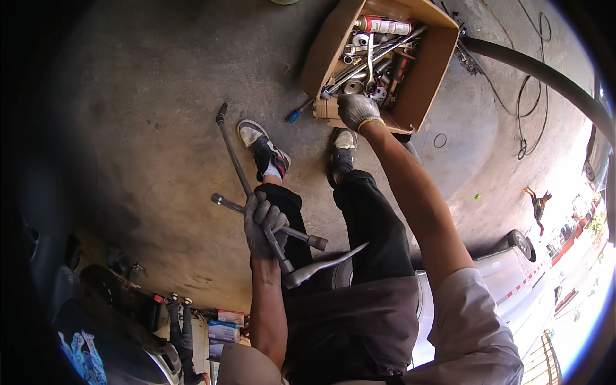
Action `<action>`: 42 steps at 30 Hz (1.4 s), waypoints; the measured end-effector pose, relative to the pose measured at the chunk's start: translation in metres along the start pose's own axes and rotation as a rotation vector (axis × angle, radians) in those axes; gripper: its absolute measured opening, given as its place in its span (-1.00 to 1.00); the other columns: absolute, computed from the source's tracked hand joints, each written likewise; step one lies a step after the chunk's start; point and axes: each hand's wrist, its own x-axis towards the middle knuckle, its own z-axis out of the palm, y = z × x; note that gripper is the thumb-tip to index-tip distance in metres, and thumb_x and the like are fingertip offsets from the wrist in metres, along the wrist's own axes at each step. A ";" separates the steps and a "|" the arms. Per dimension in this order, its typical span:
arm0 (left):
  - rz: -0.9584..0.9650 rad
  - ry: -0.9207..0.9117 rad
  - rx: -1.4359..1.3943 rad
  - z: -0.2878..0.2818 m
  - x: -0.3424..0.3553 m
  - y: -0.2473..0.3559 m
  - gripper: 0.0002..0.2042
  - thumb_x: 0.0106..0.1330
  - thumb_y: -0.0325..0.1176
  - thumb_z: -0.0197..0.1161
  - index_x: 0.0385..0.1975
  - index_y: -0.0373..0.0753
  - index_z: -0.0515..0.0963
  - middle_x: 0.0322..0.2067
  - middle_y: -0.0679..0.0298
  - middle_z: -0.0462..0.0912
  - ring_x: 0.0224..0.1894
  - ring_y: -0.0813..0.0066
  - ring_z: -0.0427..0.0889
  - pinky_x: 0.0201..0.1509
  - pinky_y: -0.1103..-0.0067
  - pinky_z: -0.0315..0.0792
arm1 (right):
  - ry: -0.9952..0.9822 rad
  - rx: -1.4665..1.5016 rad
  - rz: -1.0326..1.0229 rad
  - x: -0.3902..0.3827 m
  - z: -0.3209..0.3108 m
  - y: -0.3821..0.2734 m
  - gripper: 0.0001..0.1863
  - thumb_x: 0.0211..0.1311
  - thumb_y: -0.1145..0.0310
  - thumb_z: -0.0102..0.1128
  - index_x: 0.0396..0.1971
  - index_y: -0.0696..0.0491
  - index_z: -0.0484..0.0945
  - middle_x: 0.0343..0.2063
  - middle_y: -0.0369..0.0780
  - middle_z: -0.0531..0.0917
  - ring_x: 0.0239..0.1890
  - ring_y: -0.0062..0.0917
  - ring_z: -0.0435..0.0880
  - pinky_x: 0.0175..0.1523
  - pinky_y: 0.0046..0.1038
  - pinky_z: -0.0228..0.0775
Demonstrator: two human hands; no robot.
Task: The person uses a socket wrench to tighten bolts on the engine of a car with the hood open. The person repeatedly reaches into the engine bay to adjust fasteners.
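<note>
Head camera shows a broad sweep of stained concrete floor (160, 128), with a white vehicle (487, 276) off to the right and a thick dark hose (545, 69) arching away from beside the cardboard box (438, 70). That box stands on the floor just ahead of the person's legs (377, 224), its side walls upright and its near edge looking torn; inside lies a jumbled heap of metal tools (384, 66). From where I'm standing, the job seems only partway along: two tools are out and in hand, while plenty in the heap is left to go through.

A long jointed bar (236, 157), seemingly joined to a ratchet handle, slants through the left hand (263, 221), whose fingers wrap it and a shorter socket-ended bar (296, 235) crossing it. The right hand (359, 112) bends over the box's near edge; I can't tell whether its fingers grip anything, though a silver wrench (370, 59) lies right by them. Walls hem that hand's reach, while the left has wide floor leftward, its tools overhanging the legs. A little blue-ended tool (294, 115) sits by the near-left corner.
</note>
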 end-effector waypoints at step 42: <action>0.517 0.151 1.033 0.552 -0.311 0.388 -0.77 0.33 -0.24 0.24 -0.45 -0.27 0.53 -0.74 0.28 0.44 -0.80 0.49 0.38 -0.71 0.55 0.27 | 0.318 -0.855 -0.213 -0.170 -0.256 -0.269 -0.85 0.27 0.32 0.03 -0.30 -0.02 0.59 -0.38 -0.21 0.65 -0.32 -0.38 0.67 -0.30 -0.28 0.46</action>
